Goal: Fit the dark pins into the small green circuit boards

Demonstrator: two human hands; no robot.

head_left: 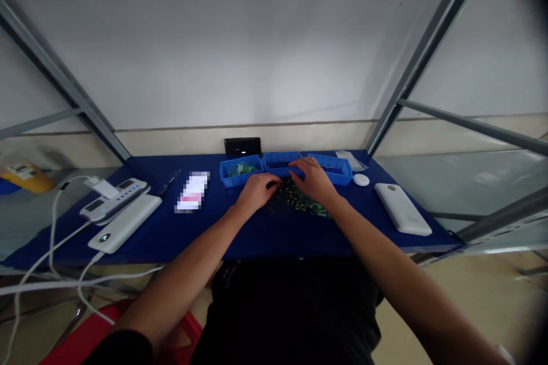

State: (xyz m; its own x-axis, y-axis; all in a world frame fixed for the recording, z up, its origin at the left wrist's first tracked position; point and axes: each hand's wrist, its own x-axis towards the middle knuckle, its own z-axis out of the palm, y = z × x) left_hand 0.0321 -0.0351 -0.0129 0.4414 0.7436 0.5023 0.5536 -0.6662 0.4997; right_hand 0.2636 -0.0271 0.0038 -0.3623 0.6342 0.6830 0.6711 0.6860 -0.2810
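A pile of small dark and metallic parts (pixel 295 197) lies on the blue table, with green pieces (pixel 319 210) at its right edge. My left hand (pixel 258 190) is at the pile's left side, its fingers curled and pressed together; what they hold, if anything, is too small to name. Over the pile's upper right is my right hand (pixel 314 179), its thumb and fingers apart. Behind the hands stand three blue bins: the left bin (pixel 231 182) holds green pieces, the middle bin (pixel 282 157) is partly hidden by my hands, and the right bin (pixel 342 178) holds small items.
On the left lie a phone (pixel 192 192), a screwdriver (pixel 166 185), a white power bank (pixel 126 225) and a power strip (pixel 115 202) with cables. A black device (pixel 242 146) stands behind. To the right are a white round object (pixel 361 179) and another white power bank (pixel 402 209).
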